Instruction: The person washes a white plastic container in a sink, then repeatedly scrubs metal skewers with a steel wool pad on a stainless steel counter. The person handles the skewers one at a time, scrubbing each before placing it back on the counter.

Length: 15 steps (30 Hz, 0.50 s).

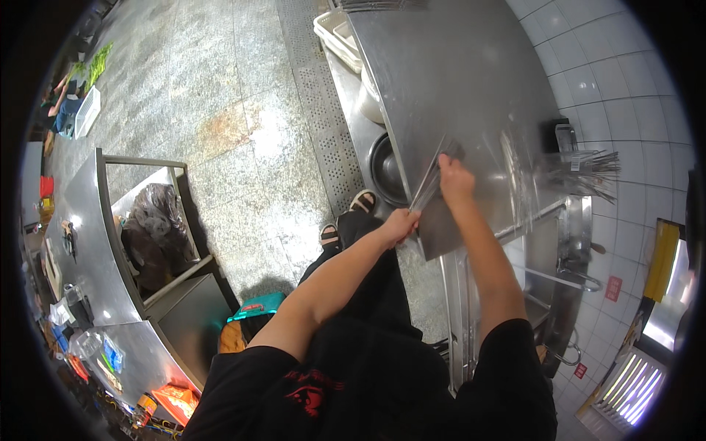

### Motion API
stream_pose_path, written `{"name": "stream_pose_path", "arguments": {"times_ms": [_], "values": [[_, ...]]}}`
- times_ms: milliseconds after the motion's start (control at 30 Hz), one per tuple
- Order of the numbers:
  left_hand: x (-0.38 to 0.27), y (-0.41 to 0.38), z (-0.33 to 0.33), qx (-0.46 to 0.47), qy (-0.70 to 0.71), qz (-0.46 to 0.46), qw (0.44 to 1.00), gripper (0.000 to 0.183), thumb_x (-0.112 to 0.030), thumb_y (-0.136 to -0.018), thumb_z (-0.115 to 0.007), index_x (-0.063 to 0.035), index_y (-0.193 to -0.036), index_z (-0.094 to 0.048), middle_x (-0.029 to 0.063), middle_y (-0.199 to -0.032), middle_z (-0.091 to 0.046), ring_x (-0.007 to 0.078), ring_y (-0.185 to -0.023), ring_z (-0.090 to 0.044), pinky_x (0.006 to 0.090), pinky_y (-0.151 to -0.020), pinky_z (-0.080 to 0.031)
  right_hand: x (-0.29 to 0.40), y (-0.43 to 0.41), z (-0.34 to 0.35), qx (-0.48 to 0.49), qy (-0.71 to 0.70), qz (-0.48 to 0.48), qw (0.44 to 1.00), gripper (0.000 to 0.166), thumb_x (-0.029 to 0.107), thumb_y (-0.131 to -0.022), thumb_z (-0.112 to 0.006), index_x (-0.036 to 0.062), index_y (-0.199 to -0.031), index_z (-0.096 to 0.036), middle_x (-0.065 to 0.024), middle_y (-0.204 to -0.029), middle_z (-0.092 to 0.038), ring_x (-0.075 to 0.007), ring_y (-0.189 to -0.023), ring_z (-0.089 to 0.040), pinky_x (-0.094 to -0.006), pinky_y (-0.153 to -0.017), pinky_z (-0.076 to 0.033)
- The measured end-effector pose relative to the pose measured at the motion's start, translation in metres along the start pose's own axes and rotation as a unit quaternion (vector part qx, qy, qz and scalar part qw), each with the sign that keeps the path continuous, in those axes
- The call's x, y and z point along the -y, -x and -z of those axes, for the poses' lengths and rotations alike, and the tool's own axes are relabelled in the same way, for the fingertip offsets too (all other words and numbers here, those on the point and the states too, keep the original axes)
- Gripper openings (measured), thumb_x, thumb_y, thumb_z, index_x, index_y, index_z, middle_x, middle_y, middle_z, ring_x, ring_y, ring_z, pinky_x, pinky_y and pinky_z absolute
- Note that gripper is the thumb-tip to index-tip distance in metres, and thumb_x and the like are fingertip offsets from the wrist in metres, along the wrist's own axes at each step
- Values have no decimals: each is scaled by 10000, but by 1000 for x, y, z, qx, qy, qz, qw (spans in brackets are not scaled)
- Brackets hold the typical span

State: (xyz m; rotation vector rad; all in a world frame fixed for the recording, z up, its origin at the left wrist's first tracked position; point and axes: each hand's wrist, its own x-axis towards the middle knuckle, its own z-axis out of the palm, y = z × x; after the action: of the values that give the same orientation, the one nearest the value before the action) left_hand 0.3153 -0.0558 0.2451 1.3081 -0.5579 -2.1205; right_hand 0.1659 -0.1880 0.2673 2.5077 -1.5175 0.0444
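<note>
My left hand [401,225] grips the lower end of a bundle of thin metal skewers [427,184] at the corner of a stainless steel table [474,71]. Higher up, my right hand [456,177] is closed at the upper part of the same bundle, which is partly blurred and partly hidden by my fingers. To the right, more thin skewers [513,165] lie on the tabletop. Beyond them another bunch of skewers [595,165], partly in clear plastic with a label, reaches towards the tiled wall.
A black bowl [389,168] and white plastic baskets [335,36] sit on the shelf below the tabletop. A metal sink [543,242] adjoins the table's near side. At left stands a steel counter [83,231] with bags and tools. Far left, a person [63,107] sits near greens.
</note>
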Motion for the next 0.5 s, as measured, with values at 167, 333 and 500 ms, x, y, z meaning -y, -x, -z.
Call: {"name": "stream_pose_path", "arguments": {"times_ms": [167,333,500], "values": [[-4,-1,-3,7,9,11,1000,331,-315,-919,-485,-63,-703,-488,37,-526,-443,142,-319,-363,285,-308,-285,-2,-2,-4,-20,6,2,1000,93,149,-867,-474,99,-936,-510,-118,-721,-575,-298,-564,-616,-411,-467,-505],[-4,-1,-2,3,-4,17,1000,327,-308,-916,-487,-65,-698,-482,39,-525,-442,141,-329,-366,288,-313,-284,0,-2,-3,-28,13,12,999,86,142,-861,-477,97,-928,-506,-120,-713,-574,-294,-561,-622,-406,-462,-506],[-6,5,-5,0,2,22,1000,321,-310,-916,-486,-66,-708,-493,33,-521,-426,135,-349,-349,284,-327,-258,0,1,-6,-12,12,-3,1000,91,137,-858,-479,98,-939,-498,-125,-716,-572,-294,-569,-627,-410,-465,-506]]}}
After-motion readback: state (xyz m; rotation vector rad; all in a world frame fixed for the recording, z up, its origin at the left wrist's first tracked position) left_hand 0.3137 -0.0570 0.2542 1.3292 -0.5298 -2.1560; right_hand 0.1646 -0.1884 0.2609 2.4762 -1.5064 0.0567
